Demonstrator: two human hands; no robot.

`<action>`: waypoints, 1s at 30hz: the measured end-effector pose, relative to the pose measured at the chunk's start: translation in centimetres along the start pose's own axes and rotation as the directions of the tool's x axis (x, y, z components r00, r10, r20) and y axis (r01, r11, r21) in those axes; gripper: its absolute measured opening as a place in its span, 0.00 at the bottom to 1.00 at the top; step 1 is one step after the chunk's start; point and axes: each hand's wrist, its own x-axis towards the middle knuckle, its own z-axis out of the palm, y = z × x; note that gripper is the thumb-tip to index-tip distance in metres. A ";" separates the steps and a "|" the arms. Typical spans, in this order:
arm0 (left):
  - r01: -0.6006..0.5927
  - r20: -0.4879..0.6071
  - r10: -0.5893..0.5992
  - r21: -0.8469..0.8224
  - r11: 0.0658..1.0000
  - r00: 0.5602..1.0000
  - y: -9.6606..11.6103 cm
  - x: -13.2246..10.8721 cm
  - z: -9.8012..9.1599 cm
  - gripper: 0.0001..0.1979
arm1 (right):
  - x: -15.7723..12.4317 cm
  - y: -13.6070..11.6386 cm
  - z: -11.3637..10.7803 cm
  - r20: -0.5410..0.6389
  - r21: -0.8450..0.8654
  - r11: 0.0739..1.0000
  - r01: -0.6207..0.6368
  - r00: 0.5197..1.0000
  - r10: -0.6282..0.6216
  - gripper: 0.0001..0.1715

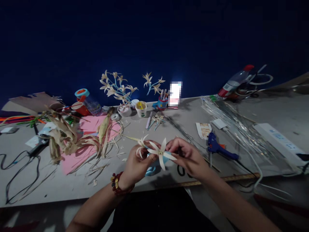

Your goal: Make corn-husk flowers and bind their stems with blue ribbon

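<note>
My left hand (136, 166), with a beaded bracelet on the wrist, is closed around the stems of cream artificial flowers. One large flower (161, 151) with long pointed petals faces up between my hands. A second flower (142, 145) sticks out above the left fingers. Light blue tape (166, 158) stretches behind the large flower to my right hand (189, 158), whose thumb and fingers are pinched on it. The tape's roll (150, 171) rests just below my left hand. The stems are mostly hidden by my fingers and the petals.
Finished flower branches (118, 85) stand at the back. Dried husks (64, 135) lie on pink paper (79, 161) at left. To the right are a blue glue gun (218, 148), wires (181, 129), a power strip (278, 141) and a tilted bottle (235, 82). A lit phone (174, 94) stands behind.
</note>
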 end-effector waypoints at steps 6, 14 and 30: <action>0.000 0.022 0.000 -0.022 1.000 1.000 0.2 0.0 -0.1 0.06 | 0.2 -0.7 -0.2 0.061 -0.158 0.973 0.169 0.985 -0.161 0.06; 0.024 0.021 -0.024 0.003 1.000 0.999 0.4 0.6 -0.2 0.06 | 0.5 0.3 0.2 -0.102 0.170 0.983 0.068 0.993 -0.051 0.12; 0.014 -0.011 -0.013 0.131 0.991 1.000 -0.1 1.2 -1.0 0.05 | -0.2 0.5 -1.2 0.106 0.460 0.879 -0.130 0.990 0.091 0.04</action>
